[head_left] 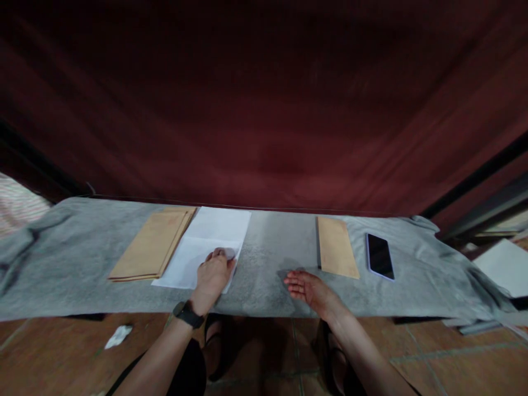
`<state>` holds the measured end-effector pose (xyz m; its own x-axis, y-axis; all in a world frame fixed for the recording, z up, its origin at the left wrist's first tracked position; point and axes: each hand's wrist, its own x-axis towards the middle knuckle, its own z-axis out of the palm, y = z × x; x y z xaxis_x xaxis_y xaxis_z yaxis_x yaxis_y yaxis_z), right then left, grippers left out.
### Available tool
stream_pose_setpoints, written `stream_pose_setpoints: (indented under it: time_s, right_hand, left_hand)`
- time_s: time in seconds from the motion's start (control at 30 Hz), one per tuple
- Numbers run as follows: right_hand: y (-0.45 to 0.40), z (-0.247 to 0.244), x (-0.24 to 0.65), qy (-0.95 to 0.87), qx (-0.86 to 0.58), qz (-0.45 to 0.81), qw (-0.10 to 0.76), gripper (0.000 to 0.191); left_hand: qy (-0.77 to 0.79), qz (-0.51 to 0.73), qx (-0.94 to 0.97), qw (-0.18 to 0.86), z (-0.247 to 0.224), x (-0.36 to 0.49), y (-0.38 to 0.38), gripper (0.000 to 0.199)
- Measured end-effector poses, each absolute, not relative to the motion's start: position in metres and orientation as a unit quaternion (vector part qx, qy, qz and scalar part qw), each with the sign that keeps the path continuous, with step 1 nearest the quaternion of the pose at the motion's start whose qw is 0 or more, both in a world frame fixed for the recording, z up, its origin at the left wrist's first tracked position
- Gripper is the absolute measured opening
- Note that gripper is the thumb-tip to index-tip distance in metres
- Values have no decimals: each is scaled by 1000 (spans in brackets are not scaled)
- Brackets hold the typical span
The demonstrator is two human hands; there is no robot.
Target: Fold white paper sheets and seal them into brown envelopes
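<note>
White paper sheets (214, 225) with a crease across them lie left of centre on the grey cloth. My left hand (214, 270) is on their lower right part, its fingers curled round a small pale object (228, 253) that I cannot make out. Just left of the sheets is a stack of brown envelopes (150, 245). My right hand (307, 289) is over the cloth near its front edge, fingers stretched out and holding nothing. A smaller stack of brown envelopes (337, 247) lies beyond it, to the right.
The grey cloth (268, 286) covers a long narrow surface. A phone (380, 257) lies at the right. Behind hangs a dark red curtain (272, 121). A white board or sheet (505, 269) is at the far right, and a crumpled white scrap (118, 336) lies on the tiled floor.
</note>
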<state>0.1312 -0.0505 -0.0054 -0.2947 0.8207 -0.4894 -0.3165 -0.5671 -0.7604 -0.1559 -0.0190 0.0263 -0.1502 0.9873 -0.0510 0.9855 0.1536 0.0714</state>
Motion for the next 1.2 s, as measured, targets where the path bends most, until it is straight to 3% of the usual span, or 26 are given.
stream_pose_setpoints:
  time_s: [0.3,0.57,0.83,1.0,1.2]
  right_hand:
    - [-44,-13,122,-304,-459,744,379,24]
    - [-45,-10,119,-327,-451,738,381,32]
    - [-44,-14,118,-339,-460,731,373,39]
    - [-42,-13,114,-339,-465,722,384,40]
    - [-36,-8,104,-315,-440,716,440,45]
  left_hand:
    - [717,23,697,8,31,-134,-22,30]
    - [763,-4,644,55,35,-149,-24,50]
    - [735,-38,672,85,39,-163,-15,20]
    - [735,-20,672,93,51,-141,-15,20]
    - [630,54,765,119,46,-61,-47,18]
